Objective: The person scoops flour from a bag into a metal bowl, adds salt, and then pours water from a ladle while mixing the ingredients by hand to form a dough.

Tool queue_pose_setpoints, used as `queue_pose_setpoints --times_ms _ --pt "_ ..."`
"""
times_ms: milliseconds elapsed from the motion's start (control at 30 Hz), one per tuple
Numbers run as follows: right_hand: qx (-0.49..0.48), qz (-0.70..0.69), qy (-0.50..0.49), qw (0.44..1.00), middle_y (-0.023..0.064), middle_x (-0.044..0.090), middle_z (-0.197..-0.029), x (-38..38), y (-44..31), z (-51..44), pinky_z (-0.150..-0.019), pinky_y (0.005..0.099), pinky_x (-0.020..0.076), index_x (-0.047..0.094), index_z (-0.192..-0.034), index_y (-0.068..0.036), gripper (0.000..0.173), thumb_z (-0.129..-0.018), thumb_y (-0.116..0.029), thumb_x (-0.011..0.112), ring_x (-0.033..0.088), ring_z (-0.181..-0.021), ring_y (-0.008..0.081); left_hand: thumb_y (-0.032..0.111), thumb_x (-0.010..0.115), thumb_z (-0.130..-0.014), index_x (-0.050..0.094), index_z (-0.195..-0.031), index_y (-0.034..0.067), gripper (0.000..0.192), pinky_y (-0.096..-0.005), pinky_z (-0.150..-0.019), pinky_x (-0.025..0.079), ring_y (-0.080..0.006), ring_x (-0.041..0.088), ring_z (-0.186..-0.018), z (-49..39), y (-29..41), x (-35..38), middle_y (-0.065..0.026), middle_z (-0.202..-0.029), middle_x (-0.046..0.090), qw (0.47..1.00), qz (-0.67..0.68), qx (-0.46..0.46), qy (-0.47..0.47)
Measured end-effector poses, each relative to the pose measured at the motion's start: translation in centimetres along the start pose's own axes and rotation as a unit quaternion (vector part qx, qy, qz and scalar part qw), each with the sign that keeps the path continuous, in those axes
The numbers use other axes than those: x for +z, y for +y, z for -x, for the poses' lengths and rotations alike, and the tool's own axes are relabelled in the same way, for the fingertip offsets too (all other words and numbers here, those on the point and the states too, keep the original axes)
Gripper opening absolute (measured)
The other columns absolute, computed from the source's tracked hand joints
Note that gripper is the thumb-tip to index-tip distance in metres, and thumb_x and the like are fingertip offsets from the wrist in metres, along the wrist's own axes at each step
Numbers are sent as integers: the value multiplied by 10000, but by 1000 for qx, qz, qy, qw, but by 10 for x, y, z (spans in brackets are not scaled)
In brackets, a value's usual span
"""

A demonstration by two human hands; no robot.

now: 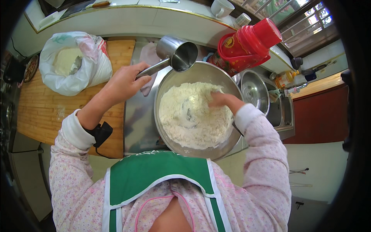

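Note:
My left hand (124, 82) grips the long handle of a stainless-steel dipper (164, 50). The dipper is tilted over the far left rim of a large metal basin (185, 76), with its mouth turned to the right. Flour (194, 130) covers much of the basin's floor. Near the middle is a hollow where some bare metal shows. On the right side of the flour is my right hand (218, 99), blurred, with its fingers down at the surface. Whether those fingers hold any flour is not visible.
An open plastic bag of flour (97, 68) stands on a wooden board (95, 110) at left. Beyond the basin is a red thermos flask (240, 49). A smaller metal bowl (255, 90) rests by the sink (285, 113). A cloth (147, 72) lies behind the dipper handle.

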State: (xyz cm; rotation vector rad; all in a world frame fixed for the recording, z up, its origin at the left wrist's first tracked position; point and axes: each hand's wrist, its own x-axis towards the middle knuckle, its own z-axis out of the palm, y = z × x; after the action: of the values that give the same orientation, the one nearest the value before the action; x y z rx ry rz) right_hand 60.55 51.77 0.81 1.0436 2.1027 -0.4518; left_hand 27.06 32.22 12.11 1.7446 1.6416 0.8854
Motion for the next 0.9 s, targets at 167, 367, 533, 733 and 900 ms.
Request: queue_pose_setpoints --times_ms 167,367,533,733,900 --pt "-83 -17 26 996 249 453 -1274 -19 -85 -45 -997 358 349 301 -1344 42 925 -666 -505 610 420 -1205 347 143 540 -855 525 -993 21 185 -265 -561 368 -119 406 -614 1 2 1 -36 -661 448 1000 14 -9 1" --pt "-258 31 -55 964 243 496 -1213 35 -152 12 -937 405 404 440 -1263 -16 810 -652 -502 656 489 -1120 355 167 536 -842 551 -958 34 176 -336 -570 407 -241 518 -588 3 4 7 -122 -638 544 1000 7 20 18" --pt "-215 112 -192 951 156 532 -1187 77 -109 79 -898 490 410 580 -1130 -102 582 -688 -475 649 500 -1104 340 161 524 -852 552 -940 36 156 -322 -567 408 -214 519 -582 7 7 10 -80 -607 552 999 23 21 4" --pt "-4 150 -126 981 103 532 -1209 65 -11 91 -908 546 381 586 -1138 -172 533 -669 -418 642 480 -1134 338 161 525 -852 551 -945 33 161 -326 -570 410 -220 520 -585 5 7 9 -101 -623 551 1000 8 21 2" --pt "-12 50 -8 999 244 516 -1195 23 8 25 -947 358 399 479 -1195 46 712 -665 -408 626 497 -1121 343 166 538 -846 544 -942 22 174 -338 -577 410 -246 520 -599 0 4 7 -145 -659 542 1000 9 1 12"
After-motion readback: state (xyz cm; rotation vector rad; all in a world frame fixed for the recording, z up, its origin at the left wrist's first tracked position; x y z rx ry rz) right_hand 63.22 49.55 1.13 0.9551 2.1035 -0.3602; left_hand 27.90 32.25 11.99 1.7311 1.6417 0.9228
